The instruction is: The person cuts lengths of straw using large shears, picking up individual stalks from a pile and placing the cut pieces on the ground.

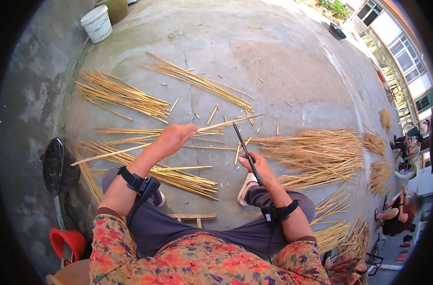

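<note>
My left hand (177, 137) grips a long dry plant stalk (216, 126) that slants across in front of me. One end reaches left past my forearm; the other points right. In my right hand (257, 165) is a slim dark cutting tool (248, 153), seen nearly edge-on, so I cannot tell whether it is a knife or scissors. Its tip lies close to the held stalk; contact cannot be made out. Short cut stalk pieces (212, 113) are scattered on the ground beyond my hands. A bundle of yellow stalks (188, 180) lies below my left hand.
More stalk bundles lie at the far left (123, 94) and ahead (209, 87). A brushy seed-head pile (316, 153) spreads to the right. A white bucket (97, 24), a red bucket (67, 242) and a black container (53, 166) stand leftward. Other people (398, 215) sit at the right.
</note>
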Tool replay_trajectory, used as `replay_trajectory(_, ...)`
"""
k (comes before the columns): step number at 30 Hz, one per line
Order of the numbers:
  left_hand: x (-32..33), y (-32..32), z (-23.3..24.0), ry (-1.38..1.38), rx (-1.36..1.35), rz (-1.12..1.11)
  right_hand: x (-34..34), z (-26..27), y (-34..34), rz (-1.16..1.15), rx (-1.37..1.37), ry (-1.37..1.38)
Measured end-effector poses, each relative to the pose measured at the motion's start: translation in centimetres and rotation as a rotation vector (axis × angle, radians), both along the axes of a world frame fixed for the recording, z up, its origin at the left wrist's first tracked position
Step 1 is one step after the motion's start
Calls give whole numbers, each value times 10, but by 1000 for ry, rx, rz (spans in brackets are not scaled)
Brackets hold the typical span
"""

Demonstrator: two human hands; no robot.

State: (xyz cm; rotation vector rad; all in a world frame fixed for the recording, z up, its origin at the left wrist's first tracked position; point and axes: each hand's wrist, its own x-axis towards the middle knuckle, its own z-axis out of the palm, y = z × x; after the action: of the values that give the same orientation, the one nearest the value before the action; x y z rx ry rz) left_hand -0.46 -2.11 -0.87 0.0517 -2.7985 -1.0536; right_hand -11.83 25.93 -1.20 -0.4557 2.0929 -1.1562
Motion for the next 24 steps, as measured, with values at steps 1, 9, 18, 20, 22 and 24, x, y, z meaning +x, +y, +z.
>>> replay_trajectory(1, -3, 1, 0, -6, 25, -6, -2, 0, -3, -11, -44, -8)
replay_trajectory(9, -6, 15, -3, 22, 40, -79, -7, 8, -18, -72, -45, -77)
replay_trajectory(18, -10, 26, -3, -56, -4, -125, -10, -8, -7, -146, -31, -181)
replay_trajectory(20, -14, 29, -6, -141, -9, -116, -7, -15, -5, -212, -48, -281)
replay_trajectory(22, -18, 35, -13, -120, -45, -161, -6, -19, 1, -273, -49, -322)
replay_trajectory(24, -21, 41, -21, -125, -65, -181, -8, -21, 6, -300, -9, -348)
